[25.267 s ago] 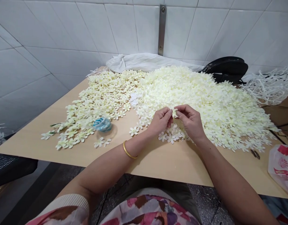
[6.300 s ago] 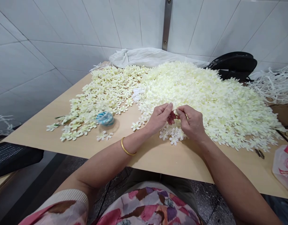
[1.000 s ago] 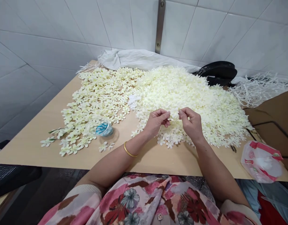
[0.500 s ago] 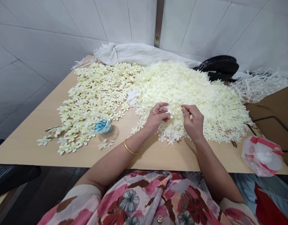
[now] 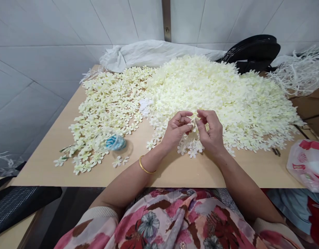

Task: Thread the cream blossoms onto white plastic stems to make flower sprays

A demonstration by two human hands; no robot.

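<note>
My left hand (image 5: pixel 177 130), with a gold bangle on the wrist, is over the front of a big heap of pale cream artificial flowers (image 5: pixel 196 86). Its fingers are curled and the thumb presses towards them, seemingly pinching a small white flower that blends into the heap behind. Close by on the right is my right hand (image 5: pixel 210 131), thumb and forefinger slightly apart and pointing at the left fingertips. I make out nothing between them. Loose single flowers (image 5: pixel 192 153) lie on the table just below both hands.
Yellow-centred flowers (image 5: pixel 105 100) spread across the left of the table (image 5: pixel 175 174). Near them stands a clear cup (image 5: pixel 115 142) with blue-and-white contents. A black bag (image 5: pixel 253 52), white stringy strands (image 5: pixel 302 71) and a red-and-white plastic bag (image 5: pixel 308 162) are at right.
My hands have come closer together, the right moving left towards the left one. The right thumb and forefinger have parted from a pinch. The view has shifted slightly.
</note>
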